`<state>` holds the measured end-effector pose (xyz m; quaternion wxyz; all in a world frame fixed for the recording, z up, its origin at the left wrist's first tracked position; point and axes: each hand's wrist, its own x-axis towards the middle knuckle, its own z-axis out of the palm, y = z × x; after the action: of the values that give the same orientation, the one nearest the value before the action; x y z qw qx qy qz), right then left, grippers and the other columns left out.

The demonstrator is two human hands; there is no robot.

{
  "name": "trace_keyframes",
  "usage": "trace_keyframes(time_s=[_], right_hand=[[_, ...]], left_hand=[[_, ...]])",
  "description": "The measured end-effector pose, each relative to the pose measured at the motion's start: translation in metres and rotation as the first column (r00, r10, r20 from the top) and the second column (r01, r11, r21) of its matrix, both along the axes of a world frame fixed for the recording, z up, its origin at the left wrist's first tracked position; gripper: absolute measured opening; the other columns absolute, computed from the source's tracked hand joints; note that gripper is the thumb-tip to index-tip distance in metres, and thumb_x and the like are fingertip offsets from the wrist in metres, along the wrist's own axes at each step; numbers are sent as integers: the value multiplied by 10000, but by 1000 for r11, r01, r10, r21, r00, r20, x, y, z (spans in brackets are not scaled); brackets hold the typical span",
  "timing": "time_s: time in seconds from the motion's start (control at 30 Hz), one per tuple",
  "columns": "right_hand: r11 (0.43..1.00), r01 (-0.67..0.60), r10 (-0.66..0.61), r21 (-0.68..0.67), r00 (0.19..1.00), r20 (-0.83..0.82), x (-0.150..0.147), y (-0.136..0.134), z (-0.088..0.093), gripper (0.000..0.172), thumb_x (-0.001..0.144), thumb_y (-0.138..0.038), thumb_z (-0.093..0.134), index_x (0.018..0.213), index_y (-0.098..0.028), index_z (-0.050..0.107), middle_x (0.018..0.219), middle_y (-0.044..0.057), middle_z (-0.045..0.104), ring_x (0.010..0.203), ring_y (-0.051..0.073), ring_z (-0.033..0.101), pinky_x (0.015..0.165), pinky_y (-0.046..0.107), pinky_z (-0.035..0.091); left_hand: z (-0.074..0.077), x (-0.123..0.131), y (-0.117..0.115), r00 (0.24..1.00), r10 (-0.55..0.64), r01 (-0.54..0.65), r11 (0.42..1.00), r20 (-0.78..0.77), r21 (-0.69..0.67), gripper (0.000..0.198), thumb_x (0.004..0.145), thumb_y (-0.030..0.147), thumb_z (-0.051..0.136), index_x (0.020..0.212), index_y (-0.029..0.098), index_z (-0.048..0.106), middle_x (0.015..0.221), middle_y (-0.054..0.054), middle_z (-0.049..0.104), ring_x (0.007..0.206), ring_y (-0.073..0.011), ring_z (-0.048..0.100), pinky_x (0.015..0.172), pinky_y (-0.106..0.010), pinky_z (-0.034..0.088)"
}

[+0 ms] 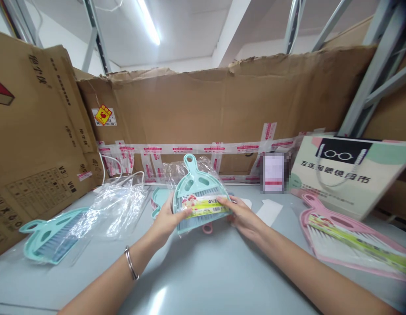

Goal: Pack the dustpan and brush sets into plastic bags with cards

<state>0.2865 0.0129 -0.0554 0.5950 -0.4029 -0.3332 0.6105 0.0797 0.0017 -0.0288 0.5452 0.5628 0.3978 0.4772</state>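
A mint-green dustpan and brush set [198, 186] in a clear bag is held up over the middle of the table, handle upward. My left hand [168, 218] grips its left edge, thumb on the front. On the other side my right hand [242, 216] holds the right edge, fingers over the yellow-green label [206, 204]. Behind the set, partly hidden, another mint-green piece [159, 199] rests on the table, and a small pink ring [207, 228] shows below it.
At the left lie another mint-green set [54, 236] and clear plastic bags [115, 205]. A pink set [350, 232] lies at the right before a paper bag [347, 175]. Cardboard [203, 109] stands behind the grey table [203, 280]. White paper [269, 212] lies right of centre.
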Motion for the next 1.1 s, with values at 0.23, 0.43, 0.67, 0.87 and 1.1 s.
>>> trace_keyframes(time_s=[0.23, 0.43, 0.67, 0.87, 1.1], right_hand=[[991, -99, 105, -93, 992, 69, -3, 0, 5, 242, 617, -268, 758, 780, -122, 656, 674, 65, 709, 557, 153, 647, 525, 230, 507], [973, -201, 207, -114, 977, 50, 1, -3, 8, 201, 701, -274, 696, 814, -109, 671, 717, 69, 712, 569, 123, 637, 509, 198, 514], [927, -375, 375, 5, 926, -39, 11, -7, 22, 224, 651, -78, 695, 871, -108, 665, 856, 72, 716, 755, 135, 678, 701, 186, 555], [984, -144, 138, -101, 988, -71, 3, -1, 13, 59, 727, -45, 626, 758, -93, 641, 719, 72, 717, 630, 114, 678, 613, 162, 569], [984, 22, -33, -177, 998, -58, -3, -2, 12, 54, 782, -74, 598, 745, -102, 572, 609, 94, 699, 509, 126, 663, 517, 149, 557]], left_hand=[[-3, -1, 4, 997, -14, 27, 982, 70, -189, 551, 615, 266, 735, 1112, 175, 515, 1026, -109, 667, 896, -251, 651, 773, -363, 530], [-4, 1, 9, 988, 153, -138, 912, 8, -385, 340, 669, 282, 687, 961, 146, 580, 866, -82, 700, 742, -201, 669, 672, -306, 535], [9, -10, 12, 991, 97, -53, 915, 90, -400, 279, 710, 313, 664, 917, 127, 642, 866, -85, 710, 776, -186, 668, 676, -270, 544], [10, -16, 8, 973, -149, 181, 966, 174, -187, 447, 611, 142, 752, 1025, 149, 583, 1001, -79, 687, 856, -165, 662, 803, -248, 528], [4, -14, 18, 998, 27, -32, 996, -58, -89, 468, 762, 373, 631, 1134, 108, 530, 709, -57, 683, 652, -167, 671, 656, -276, 551]])
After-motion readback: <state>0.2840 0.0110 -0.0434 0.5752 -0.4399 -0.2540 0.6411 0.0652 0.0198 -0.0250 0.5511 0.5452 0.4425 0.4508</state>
